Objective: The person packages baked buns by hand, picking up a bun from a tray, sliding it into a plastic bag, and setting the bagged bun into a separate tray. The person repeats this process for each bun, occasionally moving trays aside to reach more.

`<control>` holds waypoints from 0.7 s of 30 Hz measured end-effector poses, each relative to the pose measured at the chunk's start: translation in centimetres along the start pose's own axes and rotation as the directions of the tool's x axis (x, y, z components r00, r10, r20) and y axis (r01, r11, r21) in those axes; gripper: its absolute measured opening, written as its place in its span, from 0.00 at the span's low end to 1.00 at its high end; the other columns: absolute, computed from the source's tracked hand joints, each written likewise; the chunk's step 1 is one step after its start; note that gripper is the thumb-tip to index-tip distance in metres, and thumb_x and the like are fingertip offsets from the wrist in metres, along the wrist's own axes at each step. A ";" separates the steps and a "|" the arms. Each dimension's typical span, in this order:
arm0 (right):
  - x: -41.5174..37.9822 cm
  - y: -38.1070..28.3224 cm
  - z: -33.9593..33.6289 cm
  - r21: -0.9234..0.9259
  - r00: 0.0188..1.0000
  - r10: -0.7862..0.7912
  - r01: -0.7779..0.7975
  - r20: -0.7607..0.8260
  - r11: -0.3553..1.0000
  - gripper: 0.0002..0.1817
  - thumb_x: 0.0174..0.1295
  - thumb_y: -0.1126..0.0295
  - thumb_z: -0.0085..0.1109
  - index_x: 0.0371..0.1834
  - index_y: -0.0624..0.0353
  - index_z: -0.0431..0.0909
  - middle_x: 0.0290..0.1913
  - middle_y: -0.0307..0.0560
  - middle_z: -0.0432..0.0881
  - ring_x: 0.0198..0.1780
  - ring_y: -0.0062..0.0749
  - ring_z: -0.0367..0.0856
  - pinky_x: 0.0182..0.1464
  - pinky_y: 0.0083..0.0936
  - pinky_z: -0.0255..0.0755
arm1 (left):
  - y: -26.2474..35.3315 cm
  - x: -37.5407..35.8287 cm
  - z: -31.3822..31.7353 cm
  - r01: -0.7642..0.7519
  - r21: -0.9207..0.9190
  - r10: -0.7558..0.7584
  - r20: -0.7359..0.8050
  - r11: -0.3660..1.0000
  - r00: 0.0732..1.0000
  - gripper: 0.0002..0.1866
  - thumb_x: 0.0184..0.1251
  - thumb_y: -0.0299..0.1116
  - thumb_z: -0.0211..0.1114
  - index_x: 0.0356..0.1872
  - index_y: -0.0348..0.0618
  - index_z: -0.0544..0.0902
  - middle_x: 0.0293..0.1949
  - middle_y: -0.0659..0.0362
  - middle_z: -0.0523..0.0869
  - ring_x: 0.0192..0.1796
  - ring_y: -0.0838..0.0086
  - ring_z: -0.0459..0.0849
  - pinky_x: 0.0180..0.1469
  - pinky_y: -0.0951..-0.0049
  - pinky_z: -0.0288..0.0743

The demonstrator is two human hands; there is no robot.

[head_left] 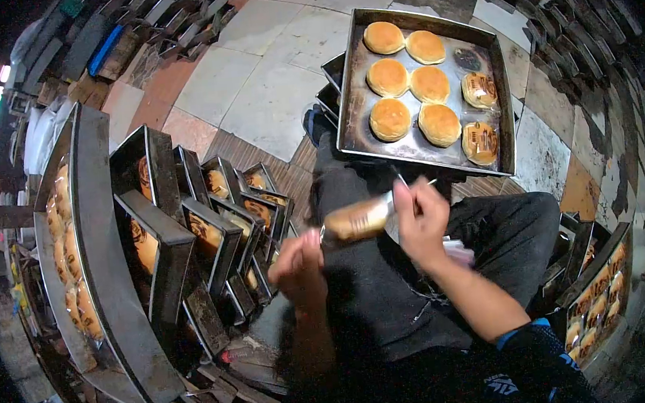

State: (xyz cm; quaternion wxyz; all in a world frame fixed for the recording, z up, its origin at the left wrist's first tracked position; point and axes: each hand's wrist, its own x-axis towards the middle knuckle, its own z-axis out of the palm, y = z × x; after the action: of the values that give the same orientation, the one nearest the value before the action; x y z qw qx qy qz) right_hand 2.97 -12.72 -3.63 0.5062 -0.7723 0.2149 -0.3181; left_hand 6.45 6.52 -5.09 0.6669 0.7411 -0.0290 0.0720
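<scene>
Far to the left a long metal tray stands tipped on its edge, with wrapped buns lined up along its inner side. Next to it a row of smaller baking tins leans one against another, some showing buns inside.

In the middle, the person sits with both hands raised over dark trousers. The left hand is curled closed and pinches the near end of a bun in a clear bag. The bagged bun hangs level between the two hands, above the lap and just below the big tray. The right hand grips the other end of the bag, fingers closed around the plastic.

Beyond the hands a wide baking tray rests by the knees. Six bare golden buns sit on it in two columns, and three bagged buns lie along its right side.

At the lower right another tray leans on edge, holding more buns in a row. The floor beyond is pale tile.
</scene>
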 end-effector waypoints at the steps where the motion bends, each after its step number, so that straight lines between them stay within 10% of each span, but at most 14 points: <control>1: -2.3 0.5 -0.9 -0.031 0.998 0.048 -0.047 0.039 0.998 0.17 0.65 0.73 0.62 0.19 0.67 0.70 0.18 0.44 0.69 0.19 0.28 0.63 0.23 0.29 0.57 | -0.6 -1.8 -1.4 0.090 -0.150 -0.082 0.064 0.985 0.995 0.10 0.66 0.31 0.69 0.28 0.36 0.84 0.29 0.55 0.86 0.27 0.76 0.79 0.29 0.75 0.72; 4: -8.0 1.9 -3.0 -0.059 0.915 0.378 -0.374 0.143 0.926 0.20 0.71 0.67 0.56 0.19 0.65 0.73 0.19 0.38 0.65 0.24 0.18 0.62 0.26 0.25 0.57 | 0.9 -6.5 -3.2 0.242 0.074 -0.243 -0.002 0.967 0.970 0.10 0.67 0.32 0.68 0.29 0.36 0.85 0.29 0.55 0.86 0.25 0.75 0.79 0.28 0.74 0.71; 6: -8.9 2.7 -4.5 -0.260 0.615 0.647 -0.603 0.450 0.754 0.18 0.71 0.68 0.55 0.22 0.65 0.77 0.18 0.41 0.69 0.25 0.17 0.63 0.25 0.26 0.57 | 1.7 -7.5 -4.0 -0.325 0.671 0.150 0.306 0.666 0.940 0.09 0.67 0.31 0.68 0.32 0.35 0.85 0.28 0.55 0.85 0.25 0.76 0.79 0.28 0.74 0.72; 9: -5.3 1.5 -6.7 -0.320 0.873 0.357 -0.251 0.333 0.913 0.09 0.63 0.67 0.64 0.32 0.63 0.85 0.34 0.55 0.86 0.29 0.39 0.81 0.32 0.33 0.71 | 3.5 -7.0 -5.2 -0.142 0.465 0.058 0.192 0.874 0.980 0.10 0.67 0.32 0.67 0.32 0.33 0.85 0.26 0.56 0.84 0.25 0.77 0.79 0.28 0.75 0.72; 11: -1.9 -1.6 -6.2 -0.132 0.898 0.051 0.008 0.436 0.991 0.09 0.59 0.67 0.67 0.38 0.61 0.85 0.37 0.55 0.86 0.35 0.39 0.83 0.38 0.31 0.74 | 5.0 -4.0 -3.8 -0.117 0.302 0.076 0.143 0.946 0.987 0.10 0.66 0.31 0.68 0.32 0.33 0.85 0.24 0.58 0.83 0.26 0.80 0.79 0.27 0.79 0.70; 13: -0.6 -3.8 -4.2 0.034 0.786 -0.261 0.293 0.560 0.955 0.23 0.51 0.67 0.73 0.52 0.57 0.82 0.44 0.53 0.86 0.51 0.43 0.84 0.54 0.30 0.75 | 6.0 -0.9 -1.7 0.246 0.168 -0.264 0.098 0.955 0.959 0.09 0.67 0.32 0.69 0.36 0.34 0.85 0.26 0.64 0.83 0.27 0.84 0.77 0.28 0.82 0.68; 15: 0.2 -2.3 -2.2 0.074 0.745 -0.226 0.232 0.627 0.970 0.28 0.48 0.65 0.75 0.55 0.57 0.80 0.45 0.54 0.86 0.49 0.48 0.84 0.53 0.33 0.75 | 4.9 1.7 -0.1 0.335 0.130 -0.352 0.145 0.933 0.925 0.10 0.68 0.31 0.68 0.40 0.33 0.85 0.30 0.63 0.85 0.29 0.85 0.78 0.31 0.83 0.69; 17: 3.2 -0.8 -2.6 0.049 0.667 0.006 -0.064 0.745 0.997 0.30 0.47 0.61 0.76 0.54 0.61 0.79 0.47 0.54 0.86 0.47 0.46 0.85 0.52 0.34 0.76 | 4.6 3.3 1.7 0.070 0.145 -0.087 0.116 0.987 0.989 0.12 0.72 0.34 0.63 0.44 0.33 0.83 0.31 0.67 0.81 0.29 0.89 0.73 0.31 0.86 0.63; 21: 9.9 7.4 -4.9 0.136 0.803 0.474 -0.548 0.360 0.825 0.34 0.52 0.48 0.74 0.53 0.65 0.77 0.46 0.49 0.84 0.41 0.31 0.83 0.47 0.30 0.78 | 2.5 2.7 2.6 0.185 0.088 -0.198 0.168 0.979 0.966 0.10 0.70 0.34 0.61 0.40 0.36 0.82 0.33 0.62 0.79 0.28 0.77 0.75 0.31 0.77 0.67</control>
State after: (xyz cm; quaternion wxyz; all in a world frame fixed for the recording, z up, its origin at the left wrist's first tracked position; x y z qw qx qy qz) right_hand 6.41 -25.21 -6.32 0.6879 -0.6599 0.2949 -0.0662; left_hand 8.94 3.84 -2.54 0.6387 0.7672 -0.0132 -0.0575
